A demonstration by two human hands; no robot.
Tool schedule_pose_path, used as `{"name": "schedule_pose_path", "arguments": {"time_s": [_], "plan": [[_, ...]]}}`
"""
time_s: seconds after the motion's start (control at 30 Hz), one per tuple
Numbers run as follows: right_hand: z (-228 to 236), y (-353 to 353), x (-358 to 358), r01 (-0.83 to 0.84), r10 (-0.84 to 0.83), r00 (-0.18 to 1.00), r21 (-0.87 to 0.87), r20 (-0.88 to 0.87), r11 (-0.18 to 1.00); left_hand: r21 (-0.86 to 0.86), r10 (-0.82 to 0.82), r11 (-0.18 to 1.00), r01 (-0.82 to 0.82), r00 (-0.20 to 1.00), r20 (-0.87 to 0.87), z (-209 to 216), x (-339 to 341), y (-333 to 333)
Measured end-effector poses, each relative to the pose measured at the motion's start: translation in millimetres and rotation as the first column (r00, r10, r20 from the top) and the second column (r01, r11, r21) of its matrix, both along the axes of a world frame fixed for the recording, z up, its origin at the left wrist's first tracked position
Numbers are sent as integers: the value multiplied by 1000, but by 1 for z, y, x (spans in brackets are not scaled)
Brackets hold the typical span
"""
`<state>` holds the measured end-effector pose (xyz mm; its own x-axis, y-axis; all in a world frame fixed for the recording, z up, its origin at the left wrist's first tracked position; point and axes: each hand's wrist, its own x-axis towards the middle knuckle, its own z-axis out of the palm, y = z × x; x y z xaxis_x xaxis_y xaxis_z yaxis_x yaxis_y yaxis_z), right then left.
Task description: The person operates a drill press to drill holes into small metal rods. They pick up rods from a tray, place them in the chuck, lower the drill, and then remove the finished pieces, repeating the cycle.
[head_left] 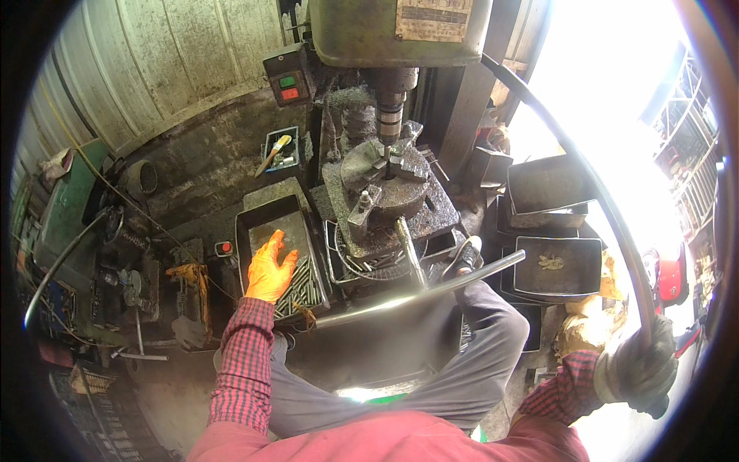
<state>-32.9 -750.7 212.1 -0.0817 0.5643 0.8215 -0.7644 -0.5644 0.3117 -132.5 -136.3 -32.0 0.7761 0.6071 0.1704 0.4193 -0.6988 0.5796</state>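
My left hand (272, 266), in an orange glove, is over a metal tray (245, 231). Its fingers are apart with nothing visible in them. Several short metal rods (302, 289) lie in the tray beside the hand. At the far right, my right hand (640, 368), in a grey glove, is wrapped round the end of a long dark lever (589, 165) that reaches up to a drill press head (396, 35). Below the press spindle (390, 108), a round jawed chuck (385, 173) sits on the machine table, with metal chips around it.
A shiny bar (423, 299) crosses before my knees. Dark metal bins (558, 266) stand on the right. A small box (283, 150) with a yellow-handled brush (273, 154) and a switch box (289, 77) are behind the tray. Tools and a hammer (140, 355) crowd the left.
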Motion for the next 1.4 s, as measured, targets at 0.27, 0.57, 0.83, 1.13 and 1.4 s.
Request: {"name": "schedule_pose_path", "arguments": {"time_s": [0.27,0.57,0.83,1.13,1.4], "plan": [[24,2,4,-67,77,996,-161,54,985,-46,17,999,-18,999,-28,6,0,-3],[25,11,-6,102,-98,994,89,-45,991,-42,3,999,-3,1000,-1,-1,1,1],[40,8,-7,-30,35,996,62,-81,998,-46,0,999,1,1000,16,1,0,0],[57,10,-5,-169,170,971,22,-167,985,-54,-2,999,4,1000,27,2,0,0],[73,8,-2,-211,210,959,13,-191,977,-40,-7,999,8,999,42,-1,0,2]]}}
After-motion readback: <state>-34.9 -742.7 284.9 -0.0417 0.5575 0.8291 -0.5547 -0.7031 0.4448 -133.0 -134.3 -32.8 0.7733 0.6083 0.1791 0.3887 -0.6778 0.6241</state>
